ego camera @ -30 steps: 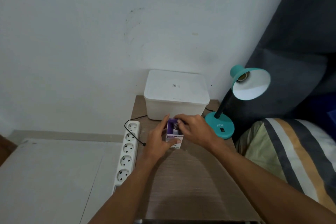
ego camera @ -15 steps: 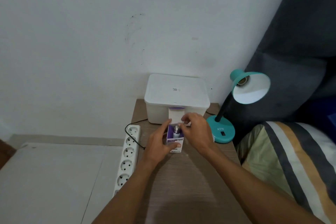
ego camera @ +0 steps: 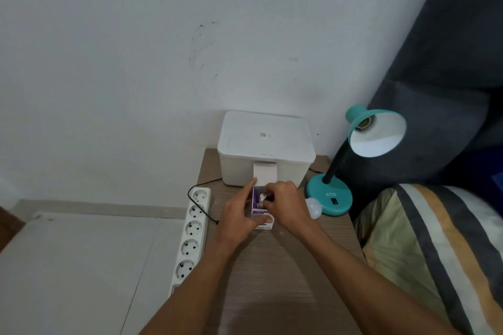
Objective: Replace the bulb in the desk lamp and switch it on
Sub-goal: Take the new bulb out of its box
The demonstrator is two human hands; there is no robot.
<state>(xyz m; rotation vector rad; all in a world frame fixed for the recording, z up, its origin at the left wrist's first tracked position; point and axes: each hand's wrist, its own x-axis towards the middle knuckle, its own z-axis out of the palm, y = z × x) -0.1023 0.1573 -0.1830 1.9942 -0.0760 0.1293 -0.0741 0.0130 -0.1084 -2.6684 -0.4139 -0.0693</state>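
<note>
A small purple and white bulb box stands on the wooden table, its top flap open and upright. My left hand grips the box from the left. My right hand has its fingertips at the metal screw base of the new bulb sticking out of the box. The teal desk lamp stands at the right; its shade faces me with an empty socket. A white bulb lies on the table by the lamp's base.
A white lidded plastic box sits against the wall behind my hands. A white power strip with a black cord lies along the table's left edge. A striped pillow and a dark curtain are at the right.
The box flap went from shut to open and upright. My right hand's fingers moved onto the bulb's metal base. The view shifted slightly.
</note>
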